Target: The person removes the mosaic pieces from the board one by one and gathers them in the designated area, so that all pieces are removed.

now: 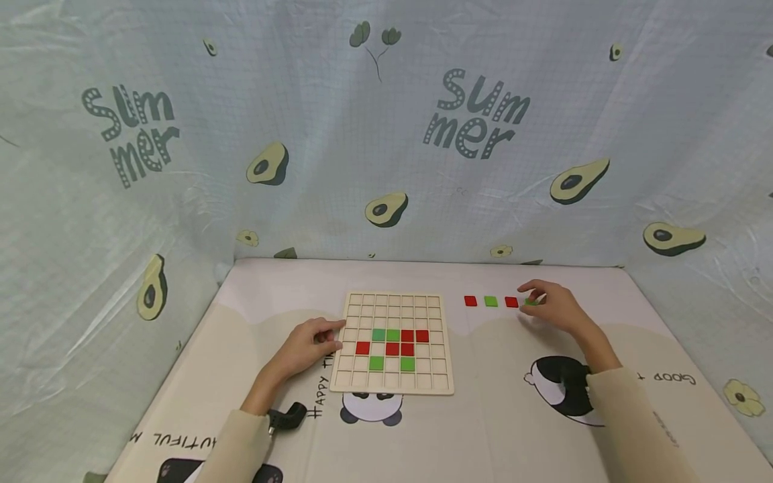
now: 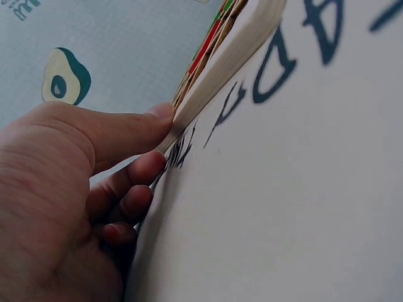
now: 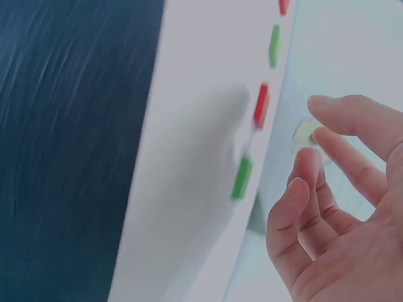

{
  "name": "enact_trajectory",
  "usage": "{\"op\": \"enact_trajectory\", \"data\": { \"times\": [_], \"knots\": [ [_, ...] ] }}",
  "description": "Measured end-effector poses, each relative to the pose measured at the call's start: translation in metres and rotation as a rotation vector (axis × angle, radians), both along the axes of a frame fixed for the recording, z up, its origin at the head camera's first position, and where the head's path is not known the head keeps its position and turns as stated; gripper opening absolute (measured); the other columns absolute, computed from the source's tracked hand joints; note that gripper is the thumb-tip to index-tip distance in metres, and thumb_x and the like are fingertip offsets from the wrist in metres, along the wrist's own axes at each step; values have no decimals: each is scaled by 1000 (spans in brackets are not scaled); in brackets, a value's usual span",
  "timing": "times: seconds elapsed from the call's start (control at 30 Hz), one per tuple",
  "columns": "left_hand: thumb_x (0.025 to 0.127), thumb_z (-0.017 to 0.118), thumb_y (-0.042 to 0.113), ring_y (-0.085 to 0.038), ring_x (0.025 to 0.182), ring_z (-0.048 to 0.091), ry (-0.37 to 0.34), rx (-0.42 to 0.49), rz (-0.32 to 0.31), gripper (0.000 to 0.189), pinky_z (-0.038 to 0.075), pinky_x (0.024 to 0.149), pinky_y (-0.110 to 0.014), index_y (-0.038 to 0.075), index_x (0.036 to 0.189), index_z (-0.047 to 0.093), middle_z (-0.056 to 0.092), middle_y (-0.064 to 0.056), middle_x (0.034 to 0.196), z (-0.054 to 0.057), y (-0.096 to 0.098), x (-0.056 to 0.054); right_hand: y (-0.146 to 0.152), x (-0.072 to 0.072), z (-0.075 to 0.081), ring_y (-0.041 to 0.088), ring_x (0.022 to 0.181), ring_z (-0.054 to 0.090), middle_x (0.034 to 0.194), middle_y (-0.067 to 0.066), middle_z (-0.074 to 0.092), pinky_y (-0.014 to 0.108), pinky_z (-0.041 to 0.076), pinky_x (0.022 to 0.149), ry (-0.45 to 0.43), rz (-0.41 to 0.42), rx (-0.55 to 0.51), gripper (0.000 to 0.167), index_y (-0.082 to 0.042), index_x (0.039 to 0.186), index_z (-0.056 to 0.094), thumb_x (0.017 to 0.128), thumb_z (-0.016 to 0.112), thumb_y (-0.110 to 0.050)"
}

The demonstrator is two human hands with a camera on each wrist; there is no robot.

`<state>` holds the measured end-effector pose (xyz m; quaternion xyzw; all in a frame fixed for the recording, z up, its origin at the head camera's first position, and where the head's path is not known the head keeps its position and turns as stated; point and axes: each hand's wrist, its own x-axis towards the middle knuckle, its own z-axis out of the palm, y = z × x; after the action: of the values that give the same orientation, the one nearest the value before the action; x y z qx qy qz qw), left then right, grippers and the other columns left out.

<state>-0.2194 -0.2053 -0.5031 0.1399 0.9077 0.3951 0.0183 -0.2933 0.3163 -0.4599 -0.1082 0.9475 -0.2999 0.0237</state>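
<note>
A pale wooden grid board lies flat on the table, with several red and green square tiles set in its middle cells. My left hand is at the board's left edge, thumb and index finger touching its side; in the left wrist view the thumb presses the rim while other fingers curl below. My right hand hovers over the right end of a tile row, thumb and fingers apart. Beneath it a green tile is partly covered in the head view, but in the right wrist view the green tile stands apart from the fingers.
Left of the right hand, the row continues with a red tile, a green tile and another red tile. A printed cloth covers the table. Avocado-patterned curtains enclose the back and sides.
</note>
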Motion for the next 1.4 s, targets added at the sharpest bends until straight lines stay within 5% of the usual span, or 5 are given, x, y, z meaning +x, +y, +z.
{"op": "enact_trajectory", "data": {
  "times": [0.6,1.4],
  "knots": [
    [92,77,18,-13,82,50,13,-12,-1,48,40,72,-25,7,138,66,57,3,85,0,-1,0,-93,16,8,15,74,57,95,6,68,27,48,64,81,198,-65,30,-4,117,72,88,77,-12],
    [93,76,20,-13,83,50,20,-25,-5,48,40,73,-26,7,139,66,58,3,86,-2,-2,-1,-181,24,8,13,77,59,95,1,68,25,50,66,21,376,-162,32,-6,120,72,90,77,-17]
  ]
}}
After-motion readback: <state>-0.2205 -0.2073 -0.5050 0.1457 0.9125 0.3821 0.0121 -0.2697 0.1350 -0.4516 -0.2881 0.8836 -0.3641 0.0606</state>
